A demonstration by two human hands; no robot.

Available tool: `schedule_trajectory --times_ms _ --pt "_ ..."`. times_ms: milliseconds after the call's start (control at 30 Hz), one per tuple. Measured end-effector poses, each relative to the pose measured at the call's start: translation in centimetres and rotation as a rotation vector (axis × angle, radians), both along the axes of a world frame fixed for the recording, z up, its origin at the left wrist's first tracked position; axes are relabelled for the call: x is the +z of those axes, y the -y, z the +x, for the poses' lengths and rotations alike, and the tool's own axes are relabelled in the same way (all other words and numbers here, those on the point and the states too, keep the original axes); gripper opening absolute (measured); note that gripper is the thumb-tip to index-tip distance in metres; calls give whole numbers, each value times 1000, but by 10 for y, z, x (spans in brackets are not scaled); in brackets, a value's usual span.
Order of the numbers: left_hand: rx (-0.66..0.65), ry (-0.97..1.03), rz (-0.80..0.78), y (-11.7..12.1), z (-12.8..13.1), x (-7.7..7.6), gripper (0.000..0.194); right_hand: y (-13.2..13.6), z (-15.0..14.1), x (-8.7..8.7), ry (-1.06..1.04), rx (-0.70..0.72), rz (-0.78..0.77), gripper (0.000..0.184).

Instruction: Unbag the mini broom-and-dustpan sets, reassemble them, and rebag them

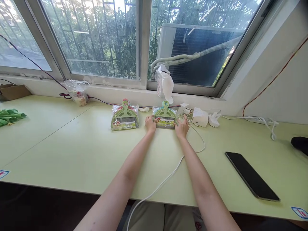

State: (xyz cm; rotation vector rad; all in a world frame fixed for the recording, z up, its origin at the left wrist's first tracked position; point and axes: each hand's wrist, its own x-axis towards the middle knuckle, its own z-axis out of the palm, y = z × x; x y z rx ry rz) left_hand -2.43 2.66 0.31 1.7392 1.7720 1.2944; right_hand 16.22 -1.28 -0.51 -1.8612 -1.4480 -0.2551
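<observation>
A green dustpan and brush set (165, 113) in clear plastic wrap, with grey bristles and a printed label, lies at the back of the table, handle towards the window. My left hand (150, 124) grips its lower left corner with curled fingers. On the opposite corner is my right hand (182, 128), its thumb at the edge and its other fingers reaching along the side, partly hiding how they hold it. A second wrapped dustpan and brush set (124, 116), much the same, lies to the left, apart from both hands.
White cables (204, 141) run from beside my right hand to the table's front edge. Chargers (200, 117) and a tissue pack (165, 81) stand near the window. A phone (251, 175) lies right; a plastic bag (78, 91) and green items (11, 116) lie left.
</observation>
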Motion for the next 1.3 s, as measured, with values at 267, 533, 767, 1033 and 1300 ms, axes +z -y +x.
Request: schedule_trajectory --times_ms 267,533,767,1033,1300 --pt "51 -239 172 21 14 10 49 -5 -3 -5 7 47 -85 50" --pt "-728 -682 297 30 30 0 48 -2 -7 -2 -8 14 -68 52" --pt "-750 -728 129 16 27 -16 58 7 -31 9 200 507 -28 55" --pt "-651 -649 54 15 12 -12 66 -25 -20 -20 -86 586 -201 76" --pt "-442 -632 18 16 3 -14 67 -27 -20 -25 -54 512 -221 87"
